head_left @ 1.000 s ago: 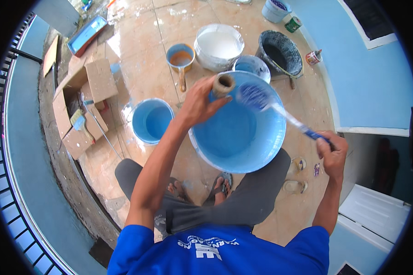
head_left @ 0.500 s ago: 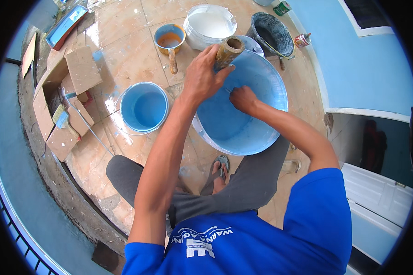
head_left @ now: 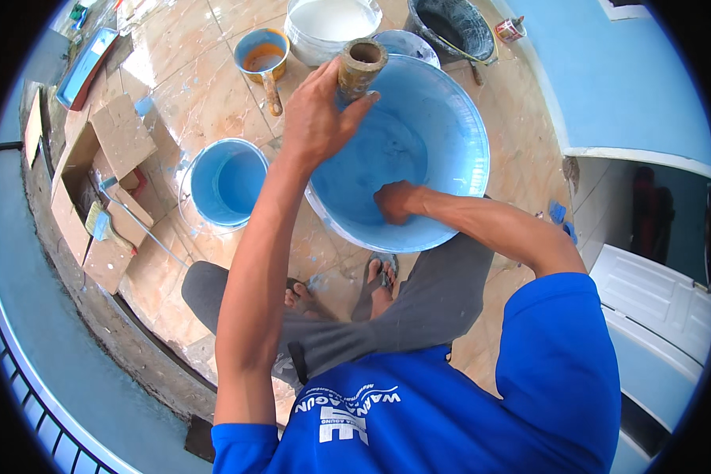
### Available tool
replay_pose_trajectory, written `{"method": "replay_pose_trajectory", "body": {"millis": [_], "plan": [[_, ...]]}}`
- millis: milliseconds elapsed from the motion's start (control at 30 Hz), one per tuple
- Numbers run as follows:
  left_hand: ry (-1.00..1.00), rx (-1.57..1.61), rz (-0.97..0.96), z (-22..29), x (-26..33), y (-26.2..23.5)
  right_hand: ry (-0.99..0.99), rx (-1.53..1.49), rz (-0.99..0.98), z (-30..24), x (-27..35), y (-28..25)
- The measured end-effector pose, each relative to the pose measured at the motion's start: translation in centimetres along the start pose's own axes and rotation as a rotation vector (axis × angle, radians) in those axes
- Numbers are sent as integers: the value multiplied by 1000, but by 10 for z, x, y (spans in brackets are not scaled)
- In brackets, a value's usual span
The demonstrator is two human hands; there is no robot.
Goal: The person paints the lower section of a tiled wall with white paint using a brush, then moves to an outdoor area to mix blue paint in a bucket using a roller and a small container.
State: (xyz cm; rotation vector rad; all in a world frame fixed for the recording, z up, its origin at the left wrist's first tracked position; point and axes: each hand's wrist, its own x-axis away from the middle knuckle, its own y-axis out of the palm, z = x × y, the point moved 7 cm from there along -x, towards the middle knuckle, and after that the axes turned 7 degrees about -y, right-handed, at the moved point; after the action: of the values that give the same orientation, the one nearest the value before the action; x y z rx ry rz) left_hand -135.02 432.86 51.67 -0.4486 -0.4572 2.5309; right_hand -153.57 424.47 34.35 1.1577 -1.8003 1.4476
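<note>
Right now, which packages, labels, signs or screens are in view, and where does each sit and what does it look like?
Cardboard box: far left on the tiled floor, brown, flaps open, a paintbrush inside.
Small can: top right by the blue wall, round, red-and-white label.
Flat blue tray-like item: top left; unclear whether it is a package.
No signs or screens visible.

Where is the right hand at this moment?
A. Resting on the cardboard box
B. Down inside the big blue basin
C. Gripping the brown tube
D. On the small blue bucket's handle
B: the right hand is down inside the big blue basin, while the left hand grips the brown tube.
</note>
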Motion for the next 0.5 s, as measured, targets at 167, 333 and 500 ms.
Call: {"method": "replay_pose_trajectory", "body": {"millis": [167, 333, 500], "plan": [[-6, -53, -13, 1, 0, 2, -111, -271, 76, -15, -40, -23], [15, -15, 17, 5, 0, -2, -45, -150, 444, 15, -22, -92], [-34, -20, -32, 1, 0, 2, 91, 101, 486, 13, 0, -102]]}}
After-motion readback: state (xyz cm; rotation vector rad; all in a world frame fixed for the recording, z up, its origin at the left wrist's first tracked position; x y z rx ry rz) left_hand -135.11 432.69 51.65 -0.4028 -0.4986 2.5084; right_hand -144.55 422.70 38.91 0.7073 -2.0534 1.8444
